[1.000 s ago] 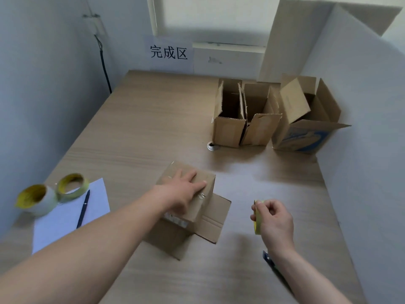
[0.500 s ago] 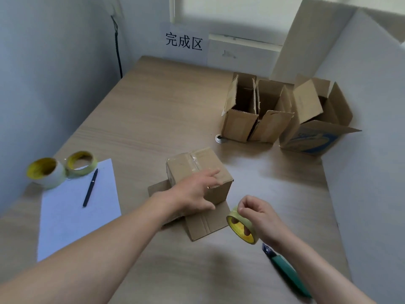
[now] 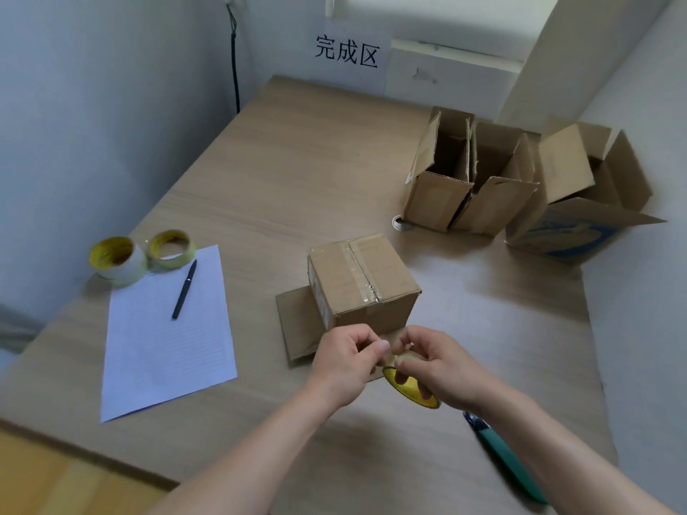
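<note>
So the right hand (image 3: 442, 366) is gripping a tape roll (image 3: 410, 386) just above the wood-grain tabletop (image 3: 279, 187), right in front of the taped-up box (image 3: 362, 280), and the left hand (image 3: 344, 362) is pinching at the roll's top edge. Some paper (image 3: 160, 347) with a pen (image 3: 184, 289) on it is lying off to the left, two spare rolls (image 3: 117, 260) sitting beside it. A few open boxes (image 3: 464, 180) are standing back right by the pale walls (image 3: 93, 105), a sign (image 3: 347, 53) hanging behind.
</note>
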{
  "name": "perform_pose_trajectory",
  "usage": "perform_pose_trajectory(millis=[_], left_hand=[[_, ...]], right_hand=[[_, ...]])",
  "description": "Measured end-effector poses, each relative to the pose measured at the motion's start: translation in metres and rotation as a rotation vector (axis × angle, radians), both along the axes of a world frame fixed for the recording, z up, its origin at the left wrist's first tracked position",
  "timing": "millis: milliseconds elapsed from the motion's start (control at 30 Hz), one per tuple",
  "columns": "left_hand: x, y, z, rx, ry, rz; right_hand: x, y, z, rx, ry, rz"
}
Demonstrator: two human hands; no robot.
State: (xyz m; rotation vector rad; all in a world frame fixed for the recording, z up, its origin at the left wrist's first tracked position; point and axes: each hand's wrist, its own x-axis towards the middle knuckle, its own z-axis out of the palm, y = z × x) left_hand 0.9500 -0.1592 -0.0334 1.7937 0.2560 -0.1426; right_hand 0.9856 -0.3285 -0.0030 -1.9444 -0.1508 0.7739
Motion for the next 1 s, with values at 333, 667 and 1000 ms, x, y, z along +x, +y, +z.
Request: perform_pose_trajectory(millis=[333, 667, 1000], left_hand=[[-0.003, 0.018, -0.013, 0.12, -0.017, 0.497], [0.013, 0.015, -0.021, 0.368, -0.058, 0.556], [0.022, 0.019, -0.031, 0.424, 0.017, 0.557]], right_hand=[[0.058, -0.061, 0.025, -0.591, -0.51, 0.117], [0.125, -0.044, 0.007, -0.772, -0.807, 0.329], [0.142, -0.034, -0.011, -0.765, -0.763, 0.415]])
